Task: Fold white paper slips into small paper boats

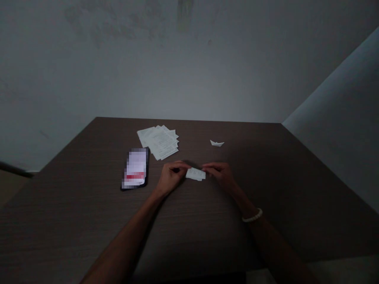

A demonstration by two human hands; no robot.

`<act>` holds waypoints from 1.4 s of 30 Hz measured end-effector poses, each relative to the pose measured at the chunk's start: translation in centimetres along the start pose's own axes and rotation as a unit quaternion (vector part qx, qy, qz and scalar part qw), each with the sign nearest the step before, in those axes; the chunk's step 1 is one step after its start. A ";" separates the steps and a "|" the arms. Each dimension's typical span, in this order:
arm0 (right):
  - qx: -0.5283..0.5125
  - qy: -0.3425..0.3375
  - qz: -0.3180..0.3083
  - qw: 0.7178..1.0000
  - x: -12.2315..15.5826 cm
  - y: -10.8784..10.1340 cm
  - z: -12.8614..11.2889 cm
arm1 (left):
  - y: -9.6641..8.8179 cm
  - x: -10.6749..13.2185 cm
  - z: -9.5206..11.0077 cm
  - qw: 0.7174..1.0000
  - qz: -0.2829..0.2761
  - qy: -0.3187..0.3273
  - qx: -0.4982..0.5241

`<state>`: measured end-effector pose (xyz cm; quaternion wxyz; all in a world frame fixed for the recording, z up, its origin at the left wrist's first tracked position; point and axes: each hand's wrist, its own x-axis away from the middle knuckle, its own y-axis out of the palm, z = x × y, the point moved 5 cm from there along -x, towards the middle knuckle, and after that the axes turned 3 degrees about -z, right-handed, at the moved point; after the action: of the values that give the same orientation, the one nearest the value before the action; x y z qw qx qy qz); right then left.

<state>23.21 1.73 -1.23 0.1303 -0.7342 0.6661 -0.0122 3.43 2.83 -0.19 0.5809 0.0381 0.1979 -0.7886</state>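
Observation:
A small folded piece of printed paper [196, 174] is between my two hands, close above or on the dark table. My left hand [173, 175] pinches its upper left corner with thumb and fingertips. At the opposite upper corner, the fingers of my right hand [219, 173] are closed in a pinch on the paper's edge. Small print shows on the paper's face, and its lower edge looks layered and uneven. Beyond my right hand a little folded paper boat [217, 143] stands on the table.
A fanned stack of printed sheets [160, 141] lies at the back left. Nearer, left of my left hand, is a phone [135, 169] with a lit, blurred screen. The brown wooden table [189, 225] meets a grey wall [189, 79] at its far edge.

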 end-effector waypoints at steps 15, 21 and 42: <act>0.063 0.003 -0.101 0.993 0.7 2.1 -0.4 | 0.5 0.0 0.4 1.000 -0.012 0.009 -0.020; 0.035 0.021 -0.053 0.998 0.4 1.6 -0.2 | 0.5 0.2 1.2 0.995 -0.006 0.055 -0.088; 0.041 0.010 0.006 0.999 0.2 0.9 -0.9 | 2.3 2.0 2.8 0.928 -0.013 0.242 -0.283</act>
<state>22.19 1.34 -0.56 0.1536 -0.7242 0.6706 -0.0465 5.40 -0.52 1.18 0.4915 0.0589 0.5480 -0.6743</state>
